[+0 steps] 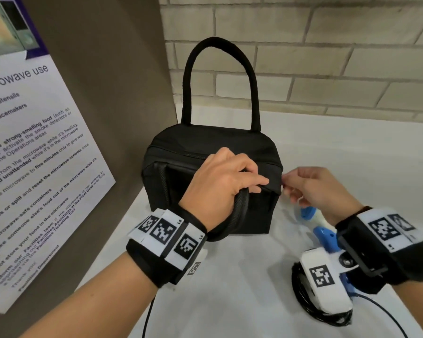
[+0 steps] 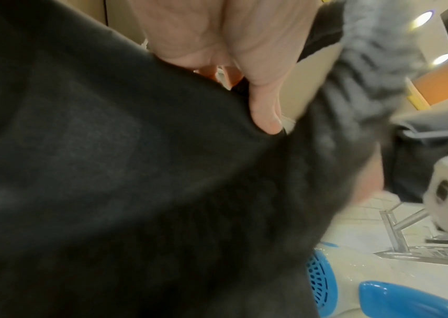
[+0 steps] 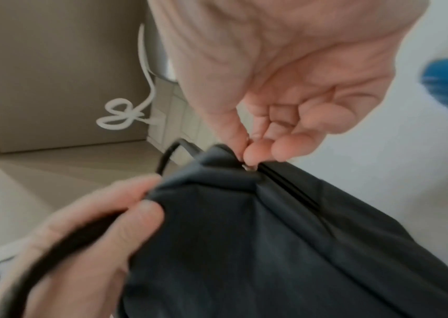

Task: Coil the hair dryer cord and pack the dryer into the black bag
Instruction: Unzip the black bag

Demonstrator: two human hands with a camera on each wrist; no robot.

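The black bag (image 1: 213, 167) stands on the white counter, its far handle (image 1: 220, 76) upright. My left hand (image 1: 252, 184) grips the near handle and the bag's top edge at the front. At the bag's right corner my right hand (image 1: 285, 185) pinches the small zipper pull (image 3: 248, 167) between thumb and fingertips; the zip line runs away from it. The white and blue hair dryer (image 1: 313, 218) lies on the counter right of the bag, under my right wrist. Its black cord (image 1: 308, 311) lies bundled in loops near the front right.
A brown panel with a microwave notice (image 1: 34, 154) closes off the left side. A pale brick wall (image 1: 327, 57) runs behind the bag. The white counter (image 1: 230, 276) reaches to the front edge, where a thin black cable (image 1: 148, 313) hangs from my left wrist.
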